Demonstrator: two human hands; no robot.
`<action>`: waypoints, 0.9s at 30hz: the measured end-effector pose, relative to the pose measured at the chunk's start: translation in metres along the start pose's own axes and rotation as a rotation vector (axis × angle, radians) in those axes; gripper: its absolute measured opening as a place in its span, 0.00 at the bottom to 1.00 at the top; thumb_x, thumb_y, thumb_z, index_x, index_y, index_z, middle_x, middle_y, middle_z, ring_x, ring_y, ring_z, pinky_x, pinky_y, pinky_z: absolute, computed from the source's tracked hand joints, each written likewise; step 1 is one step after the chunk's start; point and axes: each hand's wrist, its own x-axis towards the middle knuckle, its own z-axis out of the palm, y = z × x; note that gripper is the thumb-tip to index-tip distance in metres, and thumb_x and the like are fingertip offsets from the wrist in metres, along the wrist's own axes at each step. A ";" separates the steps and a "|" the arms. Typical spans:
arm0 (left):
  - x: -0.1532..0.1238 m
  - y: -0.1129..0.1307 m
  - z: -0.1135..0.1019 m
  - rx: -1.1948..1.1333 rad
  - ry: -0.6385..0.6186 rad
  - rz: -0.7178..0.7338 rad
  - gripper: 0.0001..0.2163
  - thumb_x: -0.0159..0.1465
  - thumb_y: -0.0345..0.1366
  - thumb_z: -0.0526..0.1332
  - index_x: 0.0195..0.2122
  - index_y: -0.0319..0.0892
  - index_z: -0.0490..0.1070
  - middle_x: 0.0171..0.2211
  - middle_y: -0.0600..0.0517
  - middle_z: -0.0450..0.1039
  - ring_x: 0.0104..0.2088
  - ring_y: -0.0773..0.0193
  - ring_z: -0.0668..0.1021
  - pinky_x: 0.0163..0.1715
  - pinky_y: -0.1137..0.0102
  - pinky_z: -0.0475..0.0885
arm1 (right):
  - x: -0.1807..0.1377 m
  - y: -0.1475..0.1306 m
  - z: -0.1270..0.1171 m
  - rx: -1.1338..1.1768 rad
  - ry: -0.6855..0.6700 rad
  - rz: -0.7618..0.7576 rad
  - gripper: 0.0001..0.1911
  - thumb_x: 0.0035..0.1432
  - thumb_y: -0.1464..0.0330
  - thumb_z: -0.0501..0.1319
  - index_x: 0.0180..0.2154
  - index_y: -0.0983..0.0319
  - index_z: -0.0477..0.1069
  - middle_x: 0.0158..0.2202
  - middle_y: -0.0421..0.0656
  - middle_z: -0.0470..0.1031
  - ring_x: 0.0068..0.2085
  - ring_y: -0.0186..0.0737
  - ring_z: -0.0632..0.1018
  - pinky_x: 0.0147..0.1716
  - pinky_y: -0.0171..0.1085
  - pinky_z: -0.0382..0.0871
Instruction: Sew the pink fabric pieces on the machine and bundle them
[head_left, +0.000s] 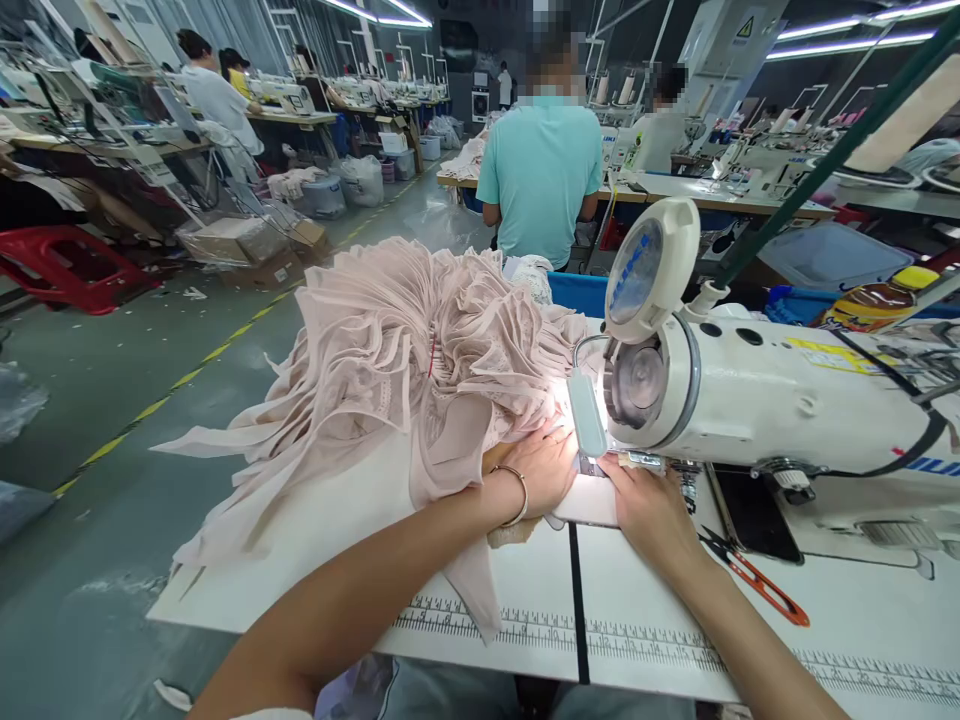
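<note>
A pale pink heap of fabric pieces with lace trim (360,340) is piled to the left of a white sewing machine (750,385), some hanging over the table's edge. My left hand (541,468), with a bracelet on its wrist, lies on the fabric left of the needle area, fingers stretched out under bright lamp light. Right of the needle area rests my right hand (649,500), its fingers apart and partly hidden beneath the machine head. Between the hands a light strip of material (589,500) lies on the bed. Glare and a pale green guard (586,415) hide the stitching spot.
Orange-handled thread snips (757,578) and a dark phone (757,515) lie right of my right hand. A ruler tape (525,628) runs along the front edge. Ahead, a person in a turquoise shirt (541,175) sits. A red stool (67,265) stands left.
</note>
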 end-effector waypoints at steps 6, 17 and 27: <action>-0.001 0.001 0.002 0.024 0.008 0.005 0.17 0.69 0.35 0.53 0.57 0.34 0.65 0.58 0.40 0.67 0.63 0.54 0.64 0.67 0.59 0.49 | 0.004 -0.002 -0.006 0.022 -0.124 0.033 0.28 0.59 0.81 0.49 0.55 0.58 0.73 0.47 0.49 0.78 0.45 0.49 0.76 0.49 0.50 0.66; -0.001 0.001 0.003 0.023 0.052 -0.002 0.17 0.68 0.34 0.53 0.57 0.37 0.63 0.56 0.42 0.69 0.61 0.55 0.66 0.67 0.58 0.50 | 0.006 -0.007 -0.011 -0.001 -0.197 0.022 0.32 0.57 0.84 0.46 0.58 0.60 0.70 0.48 0.53 0.77 0.46 0.50 0.77 0.48 0.50 0.66; -0.001 0.001 0.003 0.080 0.048 0.008 0.16 0.69 0.35 0.50 0.55 0.37 0.67 0.54 0.43 0.71 0.60 0.54 0.67 0.67 0.59 0.50 | 0.007 -0.009 -0.010 0.031 -0.211 0.048 0.33 0.55 0.85 0.46 0.58 0.60 0.70 0.51 0.53 0.76 0.47 0.50 0.77 0.48 0.47 0.65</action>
